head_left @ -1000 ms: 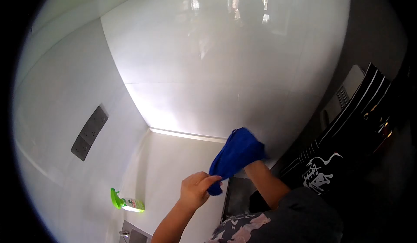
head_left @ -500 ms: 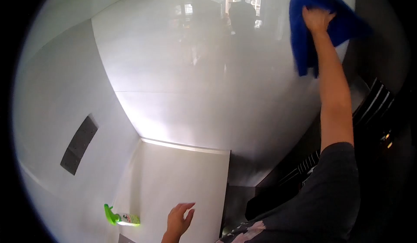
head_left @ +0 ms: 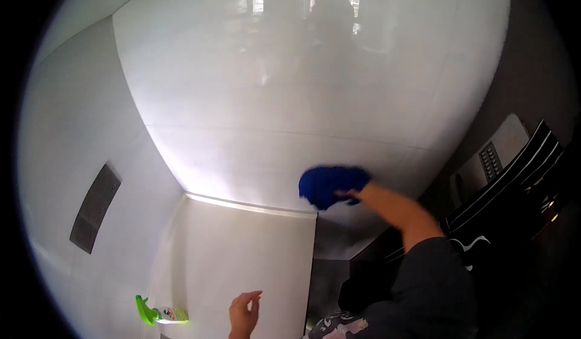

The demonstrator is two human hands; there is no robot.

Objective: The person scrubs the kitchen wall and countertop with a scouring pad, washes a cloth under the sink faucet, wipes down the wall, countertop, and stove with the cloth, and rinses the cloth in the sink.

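Observation:
My right hand (head_left: 349, 194) presses a bunched blue cloth (head_left: 327, 184) against the glossy white wall panel (head_left: 290, 103), low down near the shelf's right end. Motion blurs this hand, and folds of cloth hide part of its fingers. Lower down, my left hand (head_left: 243, 315) hovers over the white surface (head_left: 242, 248), fingers loosely curled and thumb slightly apart, with nothing visible in it. To its left, a spray bottle (head_left: 172, 315) with a bright green trigger head lies on its side near the side wall.
A dark socket plate (head_left: 95, 209) is fixed on the left wall. At the right are a metal panel with slots (head_left: 491, 160) and black striped fabric (head_left: 505, 187). A dark recess (head_left: 330, 278) borders the white surface's right edge.
My right hand has swept the blue cloth down and left from the upper right of the wall. My left hand's fingers have drawn closer together. The view has shifted slightly.

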